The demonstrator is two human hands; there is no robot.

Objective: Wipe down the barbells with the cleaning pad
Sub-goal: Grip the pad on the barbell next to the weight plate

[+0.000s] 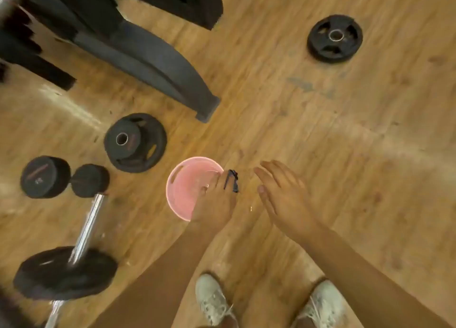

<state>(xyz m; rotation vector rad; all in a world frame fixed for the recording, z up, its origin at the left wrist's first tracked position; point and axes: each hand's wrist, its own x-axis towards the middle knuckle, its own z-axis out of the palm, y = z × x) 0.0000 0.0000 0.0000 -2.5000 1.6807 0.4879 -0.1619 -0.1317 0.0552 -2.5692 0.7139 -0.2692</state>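
Pink plastic bowl (170, 179) sits on the wood floor (320, 155), roughly mid-frame. Inside shows only bare pink w/ a faint glint near the far rim (can't tell if that is liquid, too blurred).

Left hand (214, 207) reaches over the bowl's right side, covering part of the rim. It pinches the pad (232, 182), a small dark crumpled strip, at its thumb-side fingertips. The pad hangs just outside the bowl's right edge, not in it.

Right hand (283, 194) hovers just right of the pad, fingers straight and together, holding nothing and touching nothing.

Barbell (86, 229) lies on the floor at lower left, well apart from both hands. Its chrome bar runs diagonally, w/ a big dark plate near the bottom end and a smaller dark end piece at the top. A separate round weight (45, 177) sits just beside that top end.

Stack of plates (135, 142) lies btwn the barbell and the bowl, near the bowl's upper left. One single plate (334, 38) lies far off at upper right. Dark equipment frame (148, 56) fills the upper left. Pale shoes (212, 300) show at the bottom edge.
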